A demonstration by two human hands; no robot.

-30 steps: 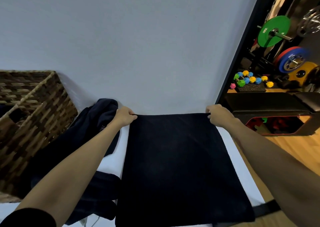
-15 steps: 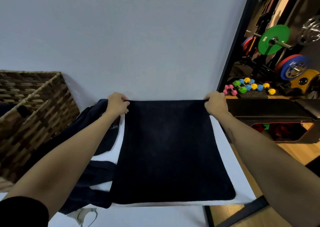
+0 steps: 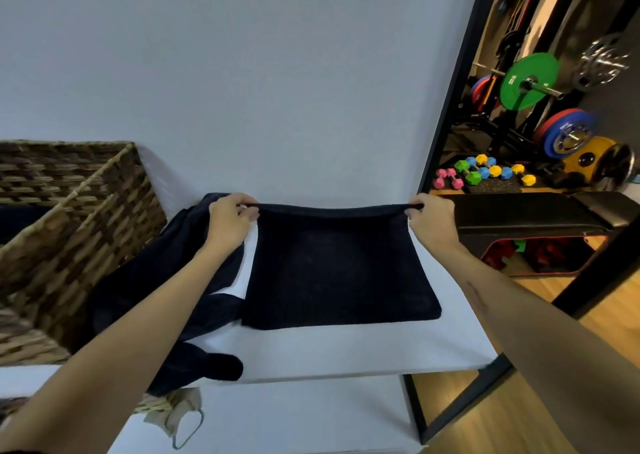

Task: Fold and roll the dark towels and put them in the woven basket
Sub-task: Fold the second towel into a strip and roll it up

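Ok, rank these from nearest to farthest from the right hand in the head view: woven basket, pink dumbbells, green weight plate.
From the right hand:
1. Pink dumbbells, just beyond it on the floor.
2. Green weight plate, higher up at the right.
3. Woven basket, far across at the left.

Both arms reached forward; the left hand (image 3: pixel 230 223) and right hand (image 3: pixel 431 223) each pinched something, fingers curled, knuckles up, well apart.

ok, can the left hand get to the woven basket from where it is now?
Probably yes, but not right now. The left hand is pinching a far corner of the dark towel. The woven basket stands just to its left with an open top, only a heap of dark towels between.
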